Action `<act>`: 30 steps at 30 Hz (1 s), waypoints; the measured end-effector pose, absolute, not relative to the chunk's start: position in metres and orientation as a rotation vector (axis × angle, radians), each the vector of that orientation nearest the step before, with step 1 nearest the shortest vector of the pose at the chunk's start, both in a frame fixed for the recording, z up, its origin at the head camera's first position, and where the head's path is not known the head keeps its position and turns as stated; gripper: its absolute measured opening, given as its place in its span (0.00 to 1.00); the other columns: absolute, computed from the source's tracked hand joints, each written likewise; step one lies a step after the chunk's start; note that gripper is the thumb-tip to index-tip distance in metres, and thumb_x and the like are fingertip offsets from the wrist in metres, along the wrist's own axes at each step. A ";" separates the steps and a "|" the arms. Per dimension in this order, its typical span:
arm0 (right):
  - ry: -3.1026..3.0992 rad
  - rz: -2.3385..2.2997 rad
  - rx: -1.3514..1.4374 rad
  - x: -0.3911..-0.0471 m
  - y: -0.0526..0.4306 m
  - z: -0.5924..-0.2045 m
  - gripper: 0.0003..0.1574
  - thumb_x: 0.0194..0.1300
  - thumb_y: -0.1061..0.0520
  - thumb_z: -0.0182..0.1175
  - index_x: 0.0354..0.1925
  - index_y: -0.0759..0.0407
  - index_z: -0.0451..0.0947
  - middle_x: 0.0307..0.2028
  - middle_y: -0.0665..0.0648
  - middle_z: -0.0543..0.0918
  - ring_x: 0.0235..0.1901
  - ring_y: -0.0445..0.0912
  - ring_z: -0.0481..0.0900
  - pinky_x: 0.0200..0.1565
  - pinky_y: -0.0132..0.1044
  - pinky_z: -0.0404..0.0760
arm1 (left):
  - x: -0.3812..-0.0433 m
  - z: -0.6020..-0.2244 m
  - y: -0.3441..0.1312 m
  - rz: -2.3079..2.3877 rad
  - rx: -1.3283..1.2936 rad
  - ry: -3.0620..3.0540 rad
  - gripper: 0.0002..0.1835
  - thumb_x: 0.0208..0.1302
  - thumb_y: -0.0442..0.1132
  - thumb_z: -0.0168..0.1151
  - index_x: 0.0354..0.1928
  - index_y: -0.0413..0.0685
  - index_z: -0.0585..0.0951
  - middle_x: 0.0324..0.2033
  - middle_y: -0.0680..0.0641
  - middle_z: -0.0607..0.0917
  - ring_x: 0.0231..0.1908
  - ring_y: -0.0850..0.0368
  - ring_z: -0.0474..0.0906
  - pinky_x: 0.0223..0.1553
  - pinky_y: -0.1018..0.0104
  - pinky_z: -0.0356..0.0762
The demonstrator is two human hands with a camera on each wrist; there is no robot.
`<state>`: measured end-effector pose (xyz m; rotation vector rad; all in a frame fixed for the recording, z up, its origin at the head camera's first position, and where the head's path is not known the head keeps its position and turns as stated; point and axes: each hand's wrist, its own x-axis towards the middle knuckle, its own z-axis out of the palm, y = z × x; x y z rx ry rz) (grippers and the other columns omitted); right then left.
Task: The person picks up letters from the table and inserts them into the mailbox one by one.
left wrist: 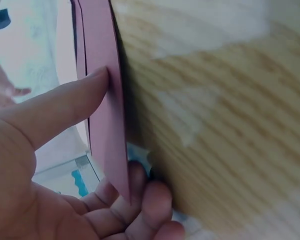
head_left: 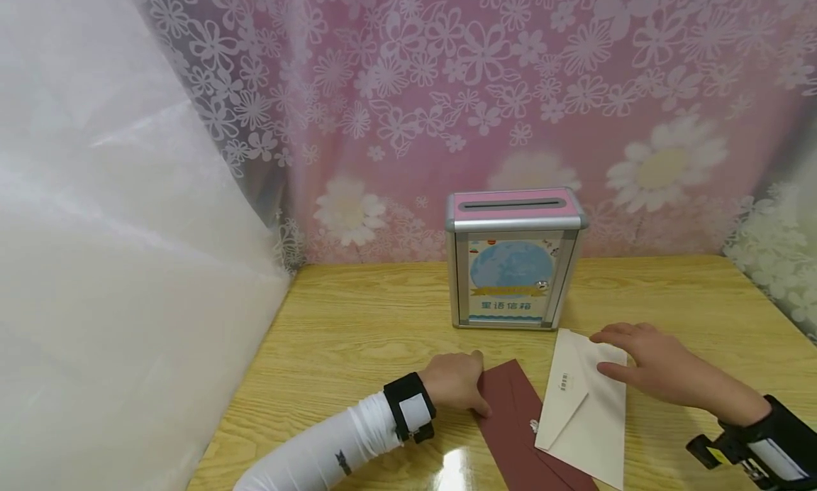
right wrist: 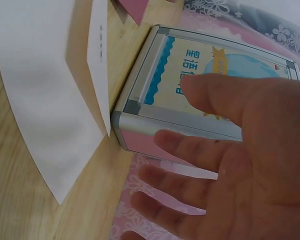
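A: What's the setting?

B: A wood-grain table in front of a pink flowered curtain, with pale sheeting down the left side.

A: And the hands?

B: The left hand pinches a dark red envelope at its left edge: thumb on the upper face, fingers curled beneath the corner.

A: Why the edge?

B: Probably because a flat sheet gives fingers nowhere else to get under, and it leaves most of the face uncovered. The right hand is spread, thumb apart from the fingers, over the cream envelope. Its own wrist view shows a gap, so I'd say it holds nothing.

A: How do the envelopes lie?

B: The cream one overlaps the red one's right side, flap side up, which leaves a small pale ornament peeping out at its border. Both sit between the hands, likely to suit a two-handed reach.

A: Beyond them?

B: A metal-framed box stands upright, its pictured front and lock towards the person, its slot on top. That seems chosen to keep both within reach. The cream envelope's far end lies just beside its foot; I can't tell if they touch.
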<state>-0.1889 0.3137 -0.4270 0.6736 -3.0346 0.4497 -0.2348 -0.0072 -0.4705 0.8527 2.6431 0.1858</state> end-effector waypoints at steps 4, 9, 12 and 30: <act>-3.108 0.499 0.704 -0.185 0.312 -0.433 0.32 0.62 0.38 0.60 0.56 0.56 0.76 0.55 0.67 0.74 0.52 0.66 0.68 0.38 0.64 0.74 | -0.238 -0.472 -0.012 0.207 0.844 2.634 0.31 0.46 0.61 0.72 0.46 0.51 0.74 0.23 0.56 0.76 0.19 0.63 0.71 0.17 0.66 0.71; -3.174 0.518 0.738 -0.184 0.308 -0.438 0.34 0.62 0.36 0.59 0.58 0.54 0.75 0.58 0.68 0.72 0.54 0.68 0.65 0.41 0.67 0.72 | -0.243 -0.472 -0.019 0.222 0.858 2.634 0.28 0.46 0.60 0.72 0.43 0.52 0.76 0.23 0.57 0.76 0.20 0.63 0.71 0.17 0.67 0.70; -3.192 0.526 0.753 -0.184 0.306 -0.439 0.34 0.62 0.36 0.59 0.58 0.54 0.74 0.58 0.68 0.72 0.55 0.68 0.64 0.41 0.69 0.70 | -0.246 -0.467 -0.024 0.244 0.866 2.647 0.25 0.46 0.58 0.73 0.41 0.52 0.77 0.24 0.57 0.76 0.21 0.64 0.71 0.19 0.67 0.71; -3.373 0.498 0.705 -0.182 0.295 -0.450 0.32 0.57 0.35 0.62 0.57 0.47 0.76 0.59 0.63 0.72 0.56 0.64 0.65 0.42 0.76 0.64 | -0.271 -0.438 -0.061 0.424 0.821 2.671 0.24 0.46 0.54 0.74 0.42 0.52 0.78 0.30 0.56 0.78 0.27 0.62 0.72 0.26 0.64 0.73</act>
